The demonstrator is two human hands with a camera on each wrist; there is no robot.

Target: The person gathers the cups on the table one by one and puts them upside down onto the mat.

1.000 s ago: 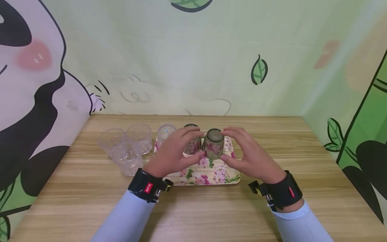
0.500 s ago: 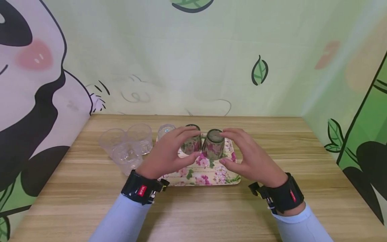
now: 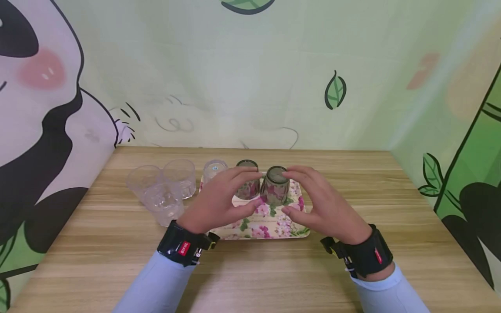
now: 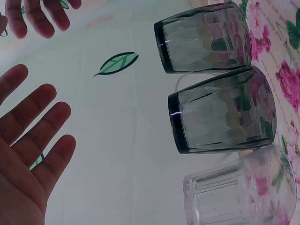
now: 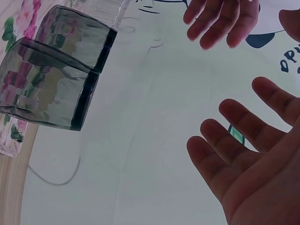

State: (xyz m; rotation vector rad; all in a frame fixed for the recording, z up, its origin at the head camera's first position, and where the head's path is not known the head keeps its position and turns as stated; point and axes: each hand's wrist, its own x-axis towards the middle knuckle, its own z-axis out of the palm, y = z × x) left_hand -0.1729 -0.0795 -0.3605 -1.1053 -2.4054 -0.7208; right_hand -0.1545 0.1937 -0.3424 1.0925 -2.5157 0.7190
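Two dark grey-green glasses stand upside down on a floral tray (image 3: pixel 254 232): a right one (image 3: pixel 276 187) and a left one (image 3: pixel 248 189). To their left on the same tray is an upturned clear glass (image 3: pixel 213 169), partly covered by my left hand (image 3: pixel 221 202). That hand hovers over the tray, fingers spread and thumb apart, holding nothing. My right hand (image 3: pixel 325 204) is held likewise at the right, its fingertips overlapping the right dark glass in the head view. In both wrist views the fingers are apart from the glasses.
Three clear glasses stand on the wooden table (image 3: pixel 250 278) left of the tray: a back left one (image 3: pixel 142 176), a back right one (image 3: pixel 182 174) and a front one (image 3: pixel 166 206). A printed cloth wall (image 3: pixel 250 87) rises behind the table.
My left hand has drawn slightly left and away from the dark glasses. The right hand has barely moved, and the glasses stay where they were.
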